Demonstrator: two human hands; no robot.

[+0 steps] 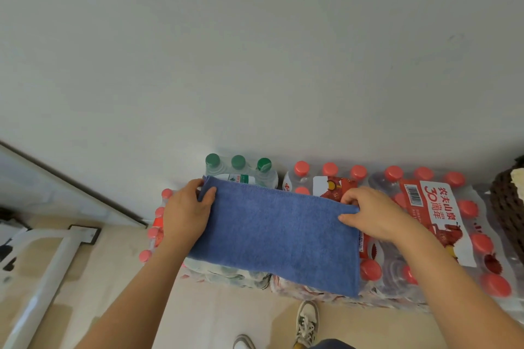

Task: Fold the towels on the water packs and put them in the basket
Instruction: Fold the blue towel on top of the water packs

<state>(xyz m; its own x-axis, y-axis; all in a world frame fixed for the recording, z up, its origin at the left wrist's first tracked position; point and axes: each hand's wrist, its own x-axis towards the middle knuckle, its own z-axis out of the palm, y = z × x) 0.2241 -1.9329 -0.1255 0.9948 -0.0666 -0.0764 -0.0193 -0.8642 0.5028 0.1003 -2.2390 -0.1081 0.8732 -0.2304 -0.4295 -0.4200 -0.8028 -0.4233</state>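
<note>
Blue towel (pixel 275 238) lies flat across the water packs (pixel 442 224), seemingly doubled at its far edge. The left hand (pixel 185 214) pinches the 10 o'clock corner and the right hand (pixel 371 215) the 2 o'clock corner, both closed on cloth. For a clean fold, carry both corners level and match edges; the dark woven basket (pixel 509 207) sits at 3 o'clock.

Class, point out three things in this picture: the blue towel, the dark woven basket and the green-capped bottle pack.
blue towel (pixel 272 238), head view, middle of its top face.
basket (pixel 507 207), head view, its dark woven wall.
green-capped bottle pack (pixel 238 162), head view, the middle green cap.
</note>
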